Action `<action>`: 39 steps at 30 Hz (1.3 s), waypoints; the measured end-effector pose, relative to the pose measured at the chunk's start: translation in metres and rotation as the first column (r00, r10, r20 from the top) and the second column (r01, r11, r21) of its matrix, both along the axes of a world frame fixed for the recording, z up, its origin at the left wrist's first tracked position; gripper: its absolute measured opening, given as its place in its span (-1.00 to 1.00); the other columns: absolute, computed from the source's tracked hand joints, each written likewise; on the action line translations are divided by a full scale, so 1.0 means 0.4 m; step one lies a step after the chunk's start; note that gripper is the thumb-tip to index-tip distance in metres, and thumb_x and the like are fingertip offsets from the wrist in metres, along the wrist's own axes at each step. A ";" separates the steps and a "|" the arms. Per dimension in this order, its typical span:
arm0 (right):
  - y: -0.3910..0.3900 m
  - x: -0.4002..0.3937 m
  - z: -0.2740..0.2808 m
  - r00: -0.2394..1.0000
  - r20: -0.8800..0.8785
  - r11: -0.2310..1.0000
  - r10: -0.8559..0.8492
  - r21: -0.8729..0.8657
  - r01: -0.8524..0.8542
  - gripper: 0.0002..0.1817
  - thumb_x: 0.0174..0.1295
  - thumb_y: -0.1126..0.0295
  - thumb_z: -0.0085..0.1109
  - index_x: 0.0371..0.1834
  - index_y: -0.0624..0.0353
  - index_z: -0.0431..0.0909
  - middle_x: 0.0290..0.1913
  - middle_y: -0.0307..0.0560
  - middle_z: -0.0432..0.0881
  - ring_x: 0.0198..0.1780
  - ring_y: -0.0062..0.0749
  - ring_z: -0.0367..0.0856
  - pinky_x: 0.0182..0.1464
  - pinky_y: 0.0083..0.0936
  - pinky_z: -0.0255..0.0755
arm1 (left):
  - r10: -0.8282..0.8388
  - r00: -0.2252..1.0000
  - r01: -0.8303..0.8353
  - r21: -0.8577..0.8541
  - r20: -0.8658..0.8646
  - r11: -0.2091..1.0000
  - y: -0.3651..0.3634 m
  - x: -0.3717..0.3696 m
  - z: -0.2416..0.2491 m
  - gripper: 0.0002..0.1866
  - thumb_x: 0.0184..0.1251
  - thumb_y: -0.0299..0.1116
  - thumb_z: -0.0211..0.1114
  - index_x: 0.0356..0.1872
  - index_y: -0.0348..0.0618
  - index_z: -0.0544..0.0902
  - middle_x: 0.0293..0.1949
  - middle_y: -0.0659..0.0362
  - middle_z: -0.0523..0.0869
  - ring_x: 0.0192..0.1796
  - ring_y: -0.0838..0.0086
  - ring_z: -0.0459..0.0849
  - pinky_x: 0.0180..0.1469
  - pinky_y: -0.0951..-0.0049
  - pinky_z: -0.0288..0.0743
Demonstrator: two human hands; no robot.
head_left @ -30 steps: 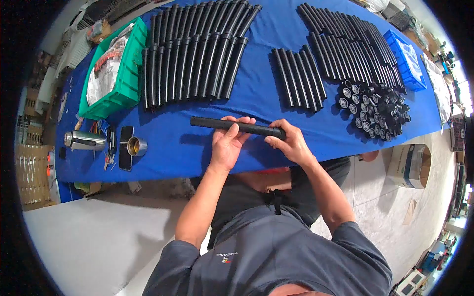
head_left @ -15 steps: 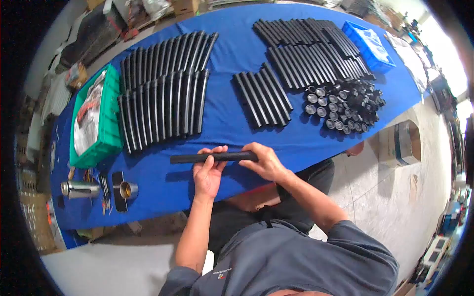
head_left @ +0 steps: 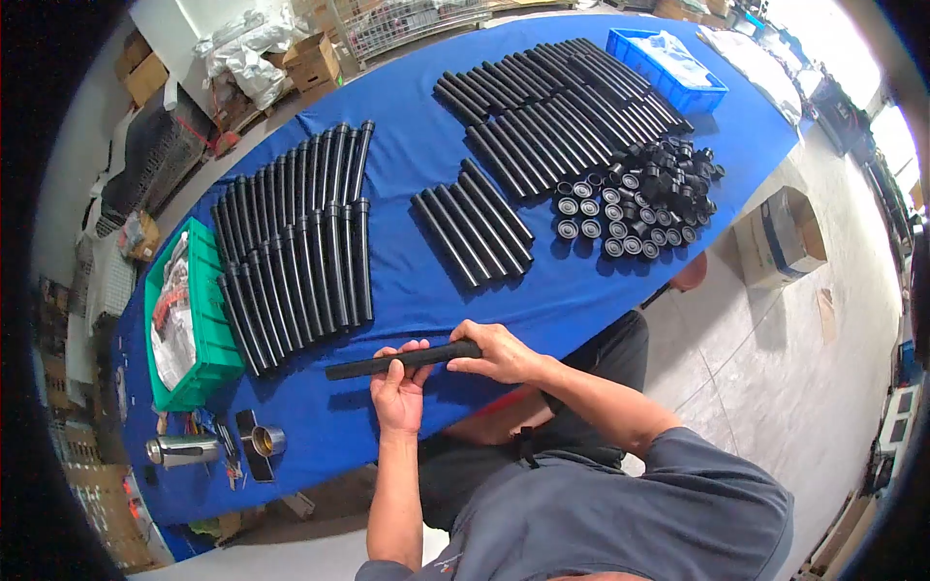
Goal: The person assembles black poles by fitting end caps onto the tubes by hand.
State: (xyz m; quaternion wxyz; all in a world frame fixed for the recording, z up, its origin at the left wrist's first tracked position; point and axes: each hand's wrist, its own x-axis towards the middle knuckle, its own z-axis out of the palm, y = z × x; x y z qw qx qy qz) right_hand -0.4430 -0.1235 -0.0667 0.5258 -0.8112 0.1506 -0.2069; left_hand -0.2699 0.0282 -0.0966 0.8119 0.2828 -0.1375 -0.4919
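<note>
A black tube [head_left: 363, 368] lies nearly level across both hands, above the front edge of the blue cloth. My left hand [head_left: 400, 387] supports its middle from below, thumb on top. My right hand [head_left: 492, 353] is closed round the tube's right end, covering most of that end. Rows of black tubes with collared upper ends [head_left: 291, 252] stand out at the left of the cloth. A small group of plain tubes [head_left: 472, 232] lies beyond my hands, with more tube rows [head_left: 562, 107] behind. Several round black caps [head_left: 615, 213] are heaped to the right.
A green crate [head_left: 208, 358] holds wrapped items at the left. Near it are a metal flask [head_left: 184, 450], a metal cup [head_left: 268, 442] and a dark phone-like slab [head_left: 254, 460]. A blue bin [head_left: 678, 77] is at the far right; a cardboard box [head_left: 785, 237] stands on the floor.
The head view has shifted, so the table's contents appear turned and moved. The tube's right end now tilts slightly up, and my right hand wraps more closely round it.
</note>
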 end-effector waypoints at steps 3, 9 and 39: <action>0.002 -0.001 -0.001 0.995 0.097 0.999 -0.039 -0.019 0.041 -0.59 0.28 0.25 0.41 0.02 0.27 0.48 -0.20 0.15 0.61 -0.15 0.07 0.64 -0.10 -0.19 0.48 | 0.013 1.000 -0.014 0.024 0.026 1.000 -0.006 -0.009 0.009 -0.77 0.53 -0.42 0.23 0.13 -0.14 0.57 0.19 -0.17 0.68 0.33 -0.04 0.61 0.34 -0.07 0.60; 0.008 0.000 -0.013 0.986 0.162 0.996 -0.033 -0.079 0.046 -0.56 0.25 0.30 0.44 0.08 0.24 0.49 -0.15 0.11 0.60 -0.14 0.01 0.63 -0.06 -0.19 0.50 | 0.000 0.999 0.001 0.018 -0.037 1.000 -0.004 -0.001 0.001 -0.77 0.51 -0.44 0.25 0.12 -0.16 0.57 0.17 -0.18 0.68 0.31 -0.05 0.62 0.30 -0.09 0.63; -0.003 -0.002 -0.013 0.995 0.087 0.999 -0.043 0.008 0.042 -0.59 0.26 0.22 0.45 0.00 0.25 0.53 -0.24 0.08 0.63 -0.20 -0.05 0.65 -0.14 -0.24 0.48 | -0.009 0.999 0.010 0.027 -0.047 1.000 -0.002 0.001 0.006 -0.77 0.49 -0.47 0.27 0.11 -0.16 0.57 0.17 -0.21 0.68 0.32 -0.07 0.62 0.33 -0.12 0.59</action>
